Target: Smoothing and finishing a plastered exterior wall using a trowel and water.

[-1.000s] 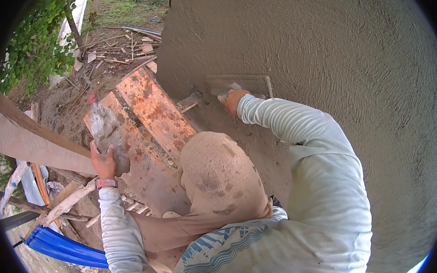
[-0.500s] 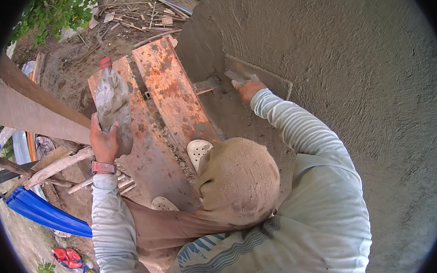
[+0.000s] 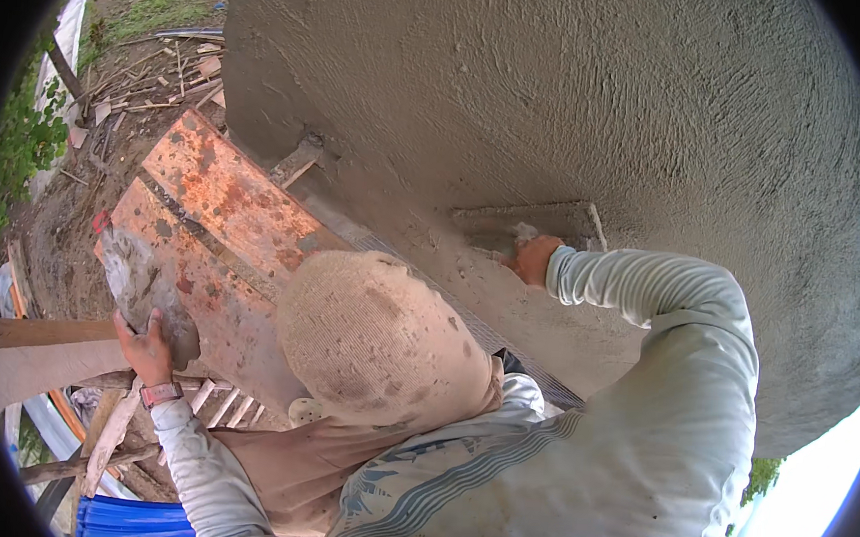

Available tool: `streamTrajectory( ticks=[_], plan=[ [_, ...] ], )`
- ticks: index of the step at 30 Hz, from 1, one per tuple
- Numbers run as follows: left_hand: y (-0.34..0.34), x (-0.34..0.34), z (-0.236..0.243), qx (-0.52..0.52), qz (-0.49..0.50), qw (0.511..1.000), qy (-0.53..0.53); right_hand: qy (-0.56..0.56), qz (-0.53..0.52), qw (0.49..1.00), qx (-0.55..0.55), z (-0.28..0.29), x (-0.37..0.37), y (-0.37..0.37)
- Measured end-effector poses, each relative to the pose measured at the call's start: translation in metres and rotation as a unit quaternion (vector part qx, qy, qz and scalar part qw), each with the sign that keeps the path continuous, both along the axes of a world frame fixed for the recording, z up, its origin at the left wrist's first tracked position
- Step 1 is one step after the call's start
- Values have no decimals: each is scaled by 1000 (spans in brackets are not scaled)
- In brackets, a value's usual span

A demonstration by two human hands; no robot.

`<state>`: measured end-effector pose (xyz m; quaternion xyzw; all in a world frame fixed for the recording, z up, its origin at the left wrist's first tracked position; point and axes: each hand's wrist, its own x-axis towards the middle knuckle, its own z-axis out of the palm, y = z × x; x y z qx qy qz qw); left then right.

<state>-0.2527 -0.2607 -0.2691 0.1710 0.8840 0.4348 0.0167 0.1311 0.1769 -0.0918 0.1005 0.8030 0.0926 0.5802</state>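
Observation:
My left hand (image 3: 147, 352) is closed around the lower part of a clear plastic bottle (image 3: 139, 275) with a red cap, smeared with grey mortar. The bottle is tilted over the planks, cap end pointing away from me. On the right, my right hand (image 3: 537, 261) grips the handle of a rectangular plastering float (image 3: 569, 223), its flat face against the wet grey wall (image 3: 559, 89). My fingers hide part of the handle.
Mortar-spattered orange planks (image 3: 232, 197) lie side by side below me, with a wooden piece (image 3: 299, 160) between them and the wall. Wooden poles (image 3: 110, 426) and blue sheeting (image 3: 134, 521) stand at lower left. Scrap wood (image 3: 156, 79) litters the ground beyond.
My view has turned rightward, so the planks and bottle appear farther left. The float has moved along the wall, toward me and to the right. Both hands keep their hold.

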Motion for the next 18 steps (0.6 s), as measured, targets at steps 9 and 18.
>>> streamTrajectory(
  ticks=[9,18],
  plan=[
    [23,-2,-1,11,0,1000,-14,146,-47,987,42,-12,-89,-6],
    [31,-13,-13,134,-21,990,-44,47,-55,995,76,40,14,-27]
  ],
)
